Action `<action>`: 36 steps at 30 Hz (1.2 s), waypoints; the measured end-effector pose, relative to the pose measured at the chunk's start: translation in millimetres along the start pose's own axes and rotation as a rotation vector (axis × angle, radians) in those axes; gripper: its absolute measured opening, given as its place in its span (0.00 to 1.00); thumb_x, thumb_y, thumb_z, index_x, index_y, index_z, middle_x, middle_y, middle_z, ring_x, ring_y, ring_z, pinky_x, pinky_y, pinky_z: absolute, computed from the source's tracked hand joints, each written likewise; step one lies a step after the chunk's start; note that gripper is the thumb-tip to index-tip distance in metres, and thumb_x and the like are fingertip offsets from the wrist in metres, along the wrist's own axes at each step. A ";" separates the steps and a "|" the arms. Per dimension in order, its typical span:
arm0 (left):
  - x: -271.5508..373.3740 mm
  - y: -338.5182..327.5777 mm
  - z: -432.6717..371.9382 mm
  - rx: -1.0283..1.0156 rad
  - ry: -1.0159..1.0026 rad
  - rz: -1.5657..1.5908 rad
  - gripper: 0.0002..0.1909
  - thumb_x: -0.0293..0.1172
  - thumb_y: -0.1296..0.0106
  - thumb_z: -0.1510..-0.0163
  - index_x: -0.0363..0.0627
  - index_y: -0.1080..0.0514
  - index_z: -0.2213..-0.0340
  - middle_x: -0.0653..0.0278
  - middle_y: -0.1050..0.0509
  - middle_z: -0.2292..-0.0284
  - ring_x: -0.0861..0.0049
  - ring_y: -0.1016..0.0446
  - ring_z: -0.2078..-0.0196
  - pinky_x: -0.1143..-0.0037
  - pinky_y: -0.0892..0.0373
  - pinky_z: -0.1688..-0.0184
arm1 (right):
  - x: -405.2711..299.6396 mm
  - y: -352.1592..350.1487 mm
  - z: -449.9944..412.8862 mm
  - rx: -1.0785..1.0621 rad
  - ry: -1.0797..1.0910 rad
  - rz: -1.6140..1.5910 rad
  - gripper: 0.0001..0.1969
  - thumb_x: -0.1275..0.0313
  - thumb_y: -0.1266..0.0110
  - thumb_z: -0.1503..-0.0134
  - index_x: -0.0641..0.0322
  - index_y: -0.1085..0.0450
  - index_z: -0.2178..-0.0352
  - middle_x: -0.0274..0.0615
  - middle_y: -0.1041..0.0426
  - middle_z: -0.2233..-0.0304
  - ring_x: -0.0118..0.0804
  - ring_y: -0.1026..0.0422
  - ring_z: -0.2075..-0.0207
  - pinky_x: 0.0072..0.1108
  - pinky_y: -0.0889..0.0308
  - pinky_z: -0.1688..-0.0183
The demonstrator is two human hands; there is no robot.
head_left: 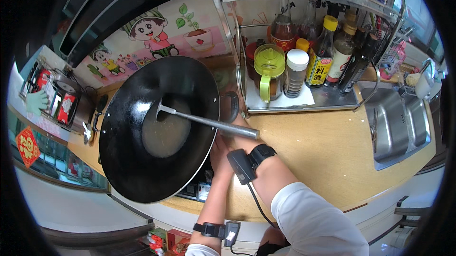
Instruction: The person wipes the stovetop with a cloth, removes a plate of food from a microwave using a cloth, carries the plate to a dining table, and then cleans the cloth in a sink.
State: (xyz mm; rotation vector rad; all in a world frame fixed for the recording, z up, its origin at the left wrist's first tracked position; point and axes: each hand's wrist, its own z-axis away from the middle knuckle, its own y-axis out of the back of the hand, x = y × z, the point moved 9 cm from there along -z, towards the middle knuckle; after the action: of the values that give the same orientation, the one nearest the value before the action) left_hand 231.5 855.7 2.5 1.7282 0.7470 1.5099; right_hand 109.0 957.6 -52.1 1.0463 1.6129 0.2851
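A large black wok stands tilted, its mouth facing me, with cloudy liquid pooled in its bottom. A metal wok spatula rests in it, the blade at the liquid and the handle crossing the right rim. My left hand reaches to the wok's lower right side, its fingers hidden behind the rim. My right hand is just beyond it, partly covered by the spatula handle, beside the wok's dark loop handle. Whether its fingers grip anything is hidden. Both wrists wear black straps with small boxes and cables.
A metal rack at the upper right holds a green-lidded jug, a white-capped jar and several sauce bottles. Farther right is a steel sink. The wooden counter extends between them and me. A dark range hood overhangs the upper left.
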 end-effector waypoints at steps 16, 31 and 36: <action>-6.4 51.9 89.0 0.312 -0.274 0.065 0.19 0.26 0.67 0.52 0.32 0.44 0.57 0.44 0.48 0.53 0.52 0.53 0.49 0.64 0.55 0.48 | -84.0 69.5 136.6 -0.104 0.217 0.076 0.21 0.70 0.59 0.56 0.73 0.44 0.61 0.55 0.44 0.58 0.50 0.49 0.52 0.33 0.55 0.50; -23.2 41.3 161.1 0.161 -0.134 0.066 0.17 0.32 0.65 0.51 0.43 0.39 0.59 0.56 0.43 0.54 0.59 0.52 0.48 0.63 0.60 0.48 | -114.1 114.4 266.3 -0.444 0.577 -0.118 0.19 0.71 0.59 0.58 0.66 0.39 0.62 0.46 0.39 0.59 0.43 0.48 0.51 0.35 0.61 0.47; 2.2 14.2 174.4 0.126 -0.089 0.104 0.21 0.40 0.68 0.50 0.45 0.44 0.56 0.56 0.47 0.52 0.59 0.56 0.47 0.62 0.64 0.47 | -83.4 136.7 269.3 -0.446 0.611 -0.065 0.16 0.71 0.58 0.57 0.63 0.38 0.64 0.42 0.37 0.60 0.39 0.45 0.52 0.32 0.57 0.47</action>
State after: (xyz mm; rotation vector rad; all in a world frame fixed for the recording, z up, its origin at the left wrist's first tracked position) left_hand 403.7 825.1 4.4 1.9412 0.7296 1.4713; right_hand 408.2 883.7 4.4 0.5827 1.9863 0.9439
